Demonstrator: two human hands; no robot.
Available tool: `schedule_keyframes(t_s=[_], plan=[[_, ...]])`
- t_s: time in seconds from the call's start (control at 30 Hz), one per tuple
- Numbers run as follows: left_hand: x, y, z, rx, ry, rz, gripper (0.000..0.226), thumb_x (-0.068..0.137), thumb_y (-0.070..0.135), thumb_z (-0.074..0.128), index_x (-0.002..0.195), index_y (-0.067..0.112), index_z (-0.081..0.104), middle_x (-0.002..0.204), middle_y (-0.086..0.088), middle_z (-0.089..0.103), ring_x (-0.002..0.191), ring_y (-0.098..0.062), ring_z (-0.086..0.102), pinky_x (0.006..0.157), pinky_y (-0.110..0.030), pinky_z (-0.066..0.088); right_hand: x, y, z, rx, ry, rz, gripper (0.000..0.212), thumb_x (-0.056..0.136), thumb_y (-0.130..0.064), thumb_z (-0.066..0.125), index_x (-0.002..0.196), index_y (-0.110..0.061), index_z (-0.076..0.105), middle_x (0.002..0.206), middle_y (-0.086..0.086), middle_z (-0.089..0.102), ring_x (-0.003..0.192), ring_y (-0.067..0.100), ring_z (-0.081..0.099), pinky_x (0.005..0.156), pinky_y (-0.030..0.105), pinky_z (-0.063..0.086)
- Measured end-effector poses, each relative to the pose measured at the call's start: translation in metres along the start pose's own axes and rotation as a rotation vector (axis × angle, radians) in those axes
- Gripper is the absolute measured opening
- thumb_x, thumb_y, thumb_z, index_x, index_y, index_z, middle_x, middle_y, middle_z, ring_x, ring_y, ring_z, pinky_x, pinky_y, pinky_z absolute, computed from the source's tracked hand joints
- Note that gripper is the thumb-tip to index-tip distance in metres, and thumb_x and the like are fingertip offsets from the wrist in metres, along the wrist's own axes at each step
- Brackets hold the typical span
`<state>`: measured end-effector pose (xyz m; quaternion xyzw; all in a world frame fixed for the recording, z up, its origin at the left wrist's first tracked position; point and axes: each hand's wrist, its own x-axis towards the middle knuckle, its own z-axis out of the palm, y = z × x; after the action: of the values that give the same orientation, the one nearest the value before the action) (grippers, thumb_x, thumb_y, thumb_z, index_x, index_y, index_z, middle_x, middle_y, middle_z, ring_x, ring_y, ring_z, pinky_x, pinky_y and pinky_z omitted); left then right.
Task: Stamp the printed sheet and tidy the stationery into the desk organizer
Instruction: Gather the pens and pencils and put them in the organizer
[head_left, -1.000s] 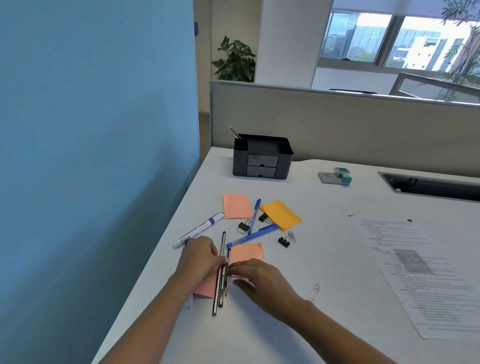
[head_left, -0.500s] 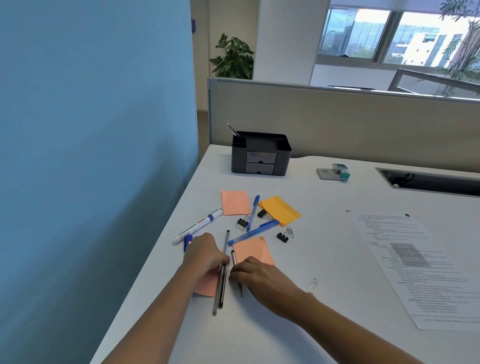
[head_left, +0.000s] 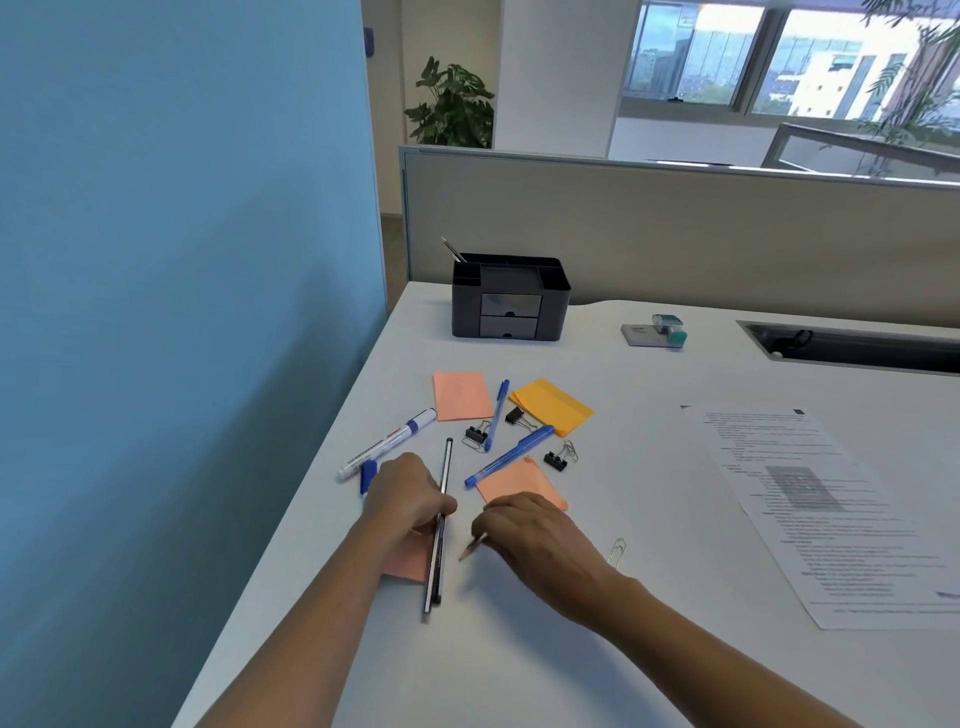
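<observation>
Your left hand (head_left: 410, 499) has its fingers curled around two long dark pencils (head_left: 447, 465) well in front of the organizer (head_left: 509, 296), with the ends sticking out on both sides of your grip. Your right hand (head_left: 535, 535), just beside it, pinches another pencil (head_left: 470, 550), and only the tip pokes out past your fingertips. The printed sheet (head_left: 831, 509) lies flat, way off to the organizer's front right.

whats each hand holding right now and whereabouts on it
The left hand grips two dark pencils around mid-length. The right hand holds a third pencil near its pointed end, the rest hidden under the hand.
</observation>
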<state>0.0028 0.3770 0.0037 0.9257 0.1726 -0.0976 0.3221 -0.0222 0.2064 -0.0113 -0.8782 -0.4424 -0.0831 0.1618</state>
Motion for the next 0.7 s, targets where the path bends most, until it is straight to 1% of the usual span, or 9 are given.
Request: schedule_keyframes(t_s=[0.07,0.13,0.17,0.23,0.33,0.43,0.5,0.6,0.7], plan=[[-0.002,0.000,-0.004,-0.223,-0.001,0.009,0.022,0.071,0.006,0.070,0.057,0.007,0.053,0.057,-0.007,0.056,0.056,-0.023,0.059,0.068,-0.037,0.058,0.002,-0.005,-0.007,0.196,0.070,0.220,0.017,0.093,-0.017,0.053,0.106,-0.014,0.062,0.105,0.003,0.066,0.097,0.017,0.059,0.082,0.016,0.039],[-0.007,0.003,-0.009,-0.430,-0.012,0.026,0.015,0.075,0.001,0.069,0.065,0.005,0.060,0.060,-0.009,0.060,0.053,-0.020,0.060,0.064,-0.033,0.058,0.006,-0.010,-0.011,0.396,0.116,0.444,0.015,0.093,-0.018,0.053,0.105,-0.016,0.061,0.100,-0.004,0.064,0.089,0.008,0.056,0.076,0.006,0.039],[-0.010,0.005,-0.011,-0.520,-0.023,0.039,0.012,0.077,0.000,0.068,0.068,0.004,0.061,0.062,-0.009,0.061,0.054,-0.019,0.060,0.062,-0.030,0.057,0.008,-0.011,-0.011,0.506,0.145,0.536,0.012,0.091,-0.017,0.056,0.103,-0.017,0.061,0.095,-0.006,0.064,0.083,0.004,0.057,0.071,0.004,0.041],[-0.017,0.010,-0.013,-0.661,-0.031,0.068,0.008,0.077,-0.001,0.068,0.073,0.004,0.063,0.066,-0.010,0.063,0.055,-0.018,0.061,0.061,-0.027,0.056,0.012,-0.012,-0.012,0.737,0.174,0.708,0.013,0.089,-0.015,0.059,0.101,-0.016,0.063,0.086,-0.007,0.064,0.073,0.001,0.058,0.062,0.003,0.044],[-0.022,0.014,-0.011,-0.795,-0.034,0.092,0.009,0.077,-0.001,0.069,0.075,0.006,0.064,0.066,-0.008,0.066,0.050,-0.013,0.064,0.056,-0.023,0.057,0.015,-0.013,-0.013,1.029,0.205,0.892,0.011,0.087,-0.015,0.062,0.097,-0.014,0.066,0.082,0.000,0.068,0.072,0.009,0.064,0.066,0.011,0.050],[-0.025,0.016,-0.007,-0.871,-0.025,0.107,0.009,0.077,-0.002,0.068,0.075,0.006,0.064,0.060,-0.004,0.067,0.047,-0.010,0.064,0.055,-0.022,0.057,0.017,-0.017,-0.017,1.282,0.204,0.957,0.004,0.086,-0.014,0.064,0.089,-0.013,0.065,0.078,0.003,0.067,0.069,0.012,0.064,0.066,0.017,0.054],[-0.026,0.016,-0.005,-0.880,-0.020,0.117,0.008,0.078,-0.002,0.068,0.077,0.006,0.064,0.063,-0.005,0.067,0.047,-0.009,0.064,0.053,-0.021,0.057,0.018,-0.019,-0.020,1.369,0.169,0.983,0.005,0.086,-0.013,0.064,0.090,-0.011,0.062,0.081,0.008,0.069,0.074,0.017,0.066,0.069,0.021,0.056],[-0.028,0.016,-0.003,-0.878,-0.018,0.122,0.010,0.078,-0.002,0.067,0.077,0.007,0.064,0.066,-0.005,0.068,0.047,-0.008,0.065,0.050,-0.019,0.055,0.018,-0.020,-0.022,1.399,0.134,0.996,0.009,0.084,-0.010,0.065,0.091,-0.009,0.060,0.080,0.009,0.071,0.072,0.016,0.069,0.071,0.024,0.057],[-0.028,0.015,-0.004,-0.896,-0.046,0.128,0.008,0.077,0.000,0.070,0.078,0.006,0.065,0.059,0.001,0.069,0.047,-0.008,0.065,0.049,-0.018,0.054,0.017,-0.018,-0.022,1.389,0.126,1.001,0.014,0.081,-0.007,0.068,0.093,-0.007,0.060,0.080,0.009,0.070,0.071,0.017,0.069,0.073,0.027,0.056]])
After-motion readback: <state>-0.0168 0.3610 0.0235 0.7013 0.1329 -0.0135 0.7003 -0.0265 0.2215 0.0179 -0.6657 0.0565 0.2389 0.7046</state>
